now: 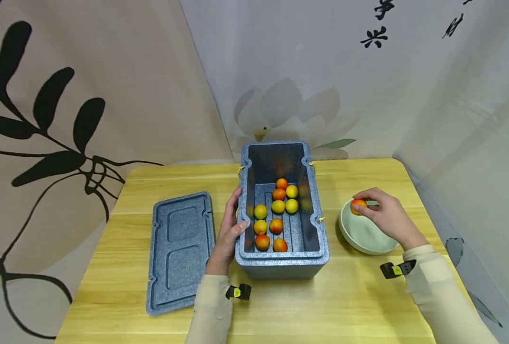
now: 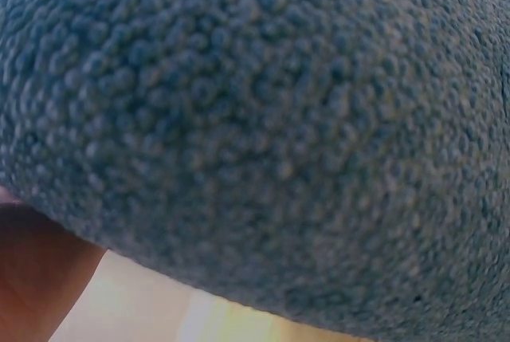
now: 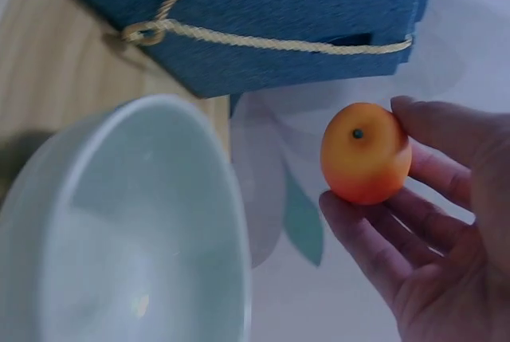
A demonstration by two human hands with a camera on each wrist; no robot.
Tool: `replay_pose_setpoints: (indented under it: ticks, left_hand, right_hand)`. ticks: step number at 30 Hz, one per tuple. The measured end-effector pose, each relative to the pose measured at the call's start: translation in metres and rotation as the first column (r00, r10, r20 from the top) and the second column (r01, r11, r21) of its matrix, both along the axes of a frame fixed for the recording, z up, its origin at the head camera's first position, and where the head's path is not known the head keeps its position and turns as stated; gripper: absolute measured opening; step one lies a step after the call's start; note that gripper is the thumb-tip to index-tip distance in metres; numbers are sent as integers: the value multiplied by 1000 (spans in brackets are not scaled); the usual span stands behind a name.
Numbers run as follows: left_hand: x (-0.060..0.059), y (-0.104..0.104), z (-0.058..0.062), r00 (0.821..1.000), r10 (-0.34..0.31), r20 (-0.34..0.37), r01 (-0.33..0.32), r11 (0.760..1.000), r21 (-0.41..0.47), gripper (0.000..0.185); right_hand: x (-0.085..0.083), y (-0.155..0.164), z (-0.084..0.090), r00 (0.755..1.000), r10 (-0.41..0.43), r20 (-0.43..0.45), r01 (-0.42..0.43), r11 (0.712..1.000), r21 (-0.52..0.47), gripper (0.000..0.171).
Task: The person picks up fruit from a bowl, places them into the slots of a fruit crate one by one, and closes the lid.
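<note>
In the head view my right hand (image 1: 385,215) pinches a small orange-red fruit (image 1: 358,206) between thumb and fingers, over the far left rim of a pale green bowl (image 1: 366,242). The right wrist view shows that fruit (image 3: 366,155) with a green stem dot, at the fingertips and above the bowl's rim (image 3: 151,107). My left hand (image 1: 227,237) grips the left wall of a blue-grey foam box (image 1: 282,258), its thumb over the rim. Inside the box lie several yellow and orange-red fruits (image 1: 278,207). Speckled foam (image 2: 263,119) fills most of the left wrist view.
A blue-grey foam lid (image 1: 181,253) lies on the wooden table (image 1: 323,306), left of the box. Yellow cord loops (image 1: 321,220) are on the box's sides. Printed cloth (image 1: 302,71) hangs behind the table.
</note>
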State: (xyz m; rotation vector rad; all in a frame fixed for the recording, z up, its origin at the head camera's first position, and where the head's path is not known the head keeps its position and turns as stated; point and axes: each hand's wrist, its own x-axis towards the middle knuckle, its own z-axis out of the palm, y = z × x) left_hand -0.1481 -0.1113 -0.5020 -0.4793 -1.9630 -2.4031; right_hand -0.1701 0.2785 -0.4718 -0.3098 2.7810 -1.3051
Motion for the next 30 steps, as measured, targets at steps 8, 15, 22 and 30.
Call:
replay_pose_setpoints:
  ticks: [8,15,22,30]
  left_hand:
    - [2,0,0,1000,17,13,-17,1000,-6,79]
    - [1,0,-1,1000,1,10,-1,1000,8,79]
    - [2,0,0,1000,12,-1,-12,1000,20,80]
    - [1,1,0,1000,-6,4,6,1000,22,80]
  right_hand:
    - [-5,-10,21,996,13,-89,-16,999,-34,29]
    - [-11,-18,30,996,-29,-82,25,998,-56,30]
    - [-20,-29,40,992,5,-125,-17,995,-98,30]
    - [-26,-45,55,989,26,-142,-48,988,-150,28]
